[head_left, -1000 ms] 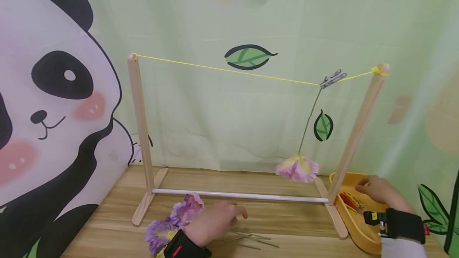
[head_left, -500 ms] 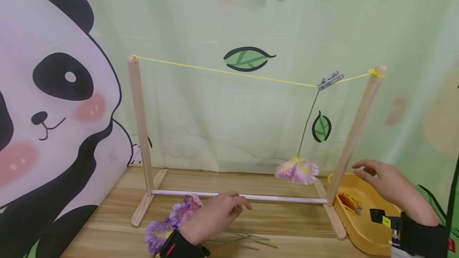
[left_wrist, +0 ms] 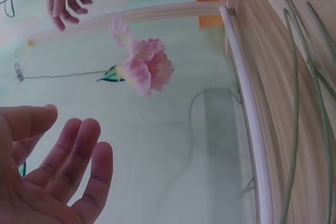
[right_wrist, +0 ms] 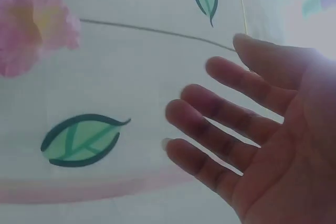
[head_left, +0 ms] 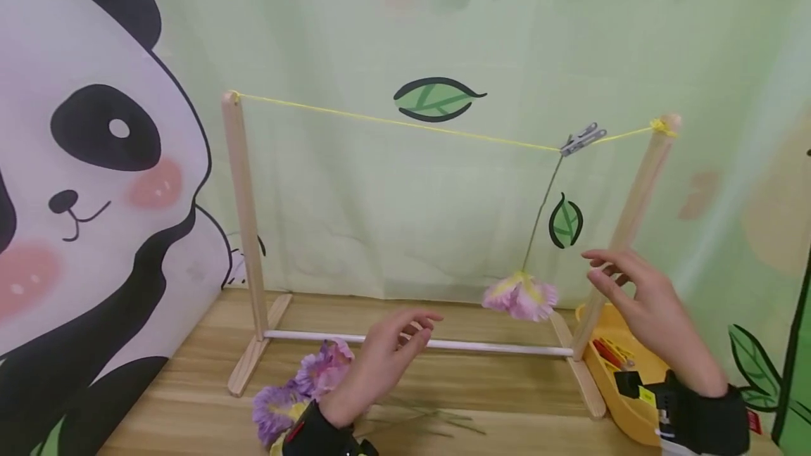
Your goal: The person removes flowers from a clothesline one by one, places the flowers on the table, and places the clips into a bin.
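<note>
My left hand (head_left: 380, 357) hovers over the table, fingers loosely bent and holding nothing. Beside its wrist lie purple and pink artificial flowers (head_left: 279, 410), their green stems (head_left: 437, 417) spread to the right. My right hand (head_left: 652, 312) is raised in front of the right post, palm bare in the right wrist view. Left of it, a pink artificial flower (head_left: 521, 296) hangs head down. A grey clothespin (head_left: 583, 139) fastens its stem to the yellow string (head_left: 393, 121). Neither hand touches the hanging flower.
The string runs between two wooden posts (head_left: 243, 217) joined low down by a white rod (head_left: 500, 347). Behind the right post stands a yellow tray (head_left: 624, 417) with red and yellow clothespins (head_left: 611, 354). A printed panda curtain (head_left: 380, 231) closes off the back.
My right hand has risen out of the tray and moved up and left, toward the right post. My left hand has lifted a little and its fingers have spread. The hanging flower stays put.
</note>
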{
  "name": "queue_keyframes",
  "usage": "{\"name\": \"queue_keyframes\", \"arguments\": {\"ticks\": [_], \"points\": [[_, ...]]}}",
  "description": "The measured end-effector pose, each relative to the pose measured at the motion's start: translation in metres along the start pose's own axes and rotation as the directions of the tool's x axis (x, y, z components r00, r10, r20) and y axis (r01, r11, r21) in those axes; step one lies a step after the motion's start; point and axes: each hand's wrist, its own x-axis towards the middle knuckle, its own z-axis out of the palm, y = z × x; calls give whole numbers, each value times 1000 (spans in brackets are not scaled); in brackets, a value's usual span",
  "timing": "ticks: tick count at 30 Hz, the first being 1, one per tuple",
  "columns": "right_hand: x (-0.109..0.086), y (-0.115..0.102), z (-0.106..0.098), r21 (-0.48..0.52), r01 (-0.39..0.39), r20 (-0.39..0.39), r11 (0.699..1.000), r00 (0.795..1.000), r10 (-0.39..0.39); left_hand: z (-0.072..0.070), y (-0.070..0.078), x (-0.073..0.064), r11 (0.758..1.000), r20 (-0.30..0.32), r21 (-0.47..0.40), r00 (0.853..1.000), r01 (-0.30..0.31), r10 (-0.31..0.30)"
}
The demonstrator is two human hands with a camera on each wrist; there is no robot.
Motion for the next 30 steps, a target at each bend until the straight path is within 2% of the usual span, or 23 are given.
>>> {"name": "queue_keyframes", "arguments": {"ticks": [3,6,9,12,14,16,19,23,30], "points": [[2,-5,5,22,18,-45,1000,999,-17,1,6,4,1000,-21,-6,1000,-6,5],[4,-7,9,35,23,-76,999,997,-20,2,11,8,1000,-7,-6,1000,-9,9],[6,-10,9,43,35,-104,998,994,-30,2,28,13,1000,4,-13,1000,-13,13],[12,-13,6,56,76,-142,996,988,-68,1,49,21,999,-4,-24,999,-39,39],[17,-17,2,71,105,-167,992,982,-92,0,56,30,997,-17,-51,998,-65,64],[24,-21,-3,81,131,-181,988,977,-114,1,56,40,994,-33,-66,996,-88,86],[34,-29,-9,85,166,-190,982,971,-147,4,48,56,991,-50,-73,993,-112,109],[46,-35,-17,74,216,-206,974,959,-197,9,41,79,990,-34,-45,990,-137,136],[72,-43,-34,23,244,-227,969,946,-233,20,50,117,983,-11,35,983,-181,181]]}}
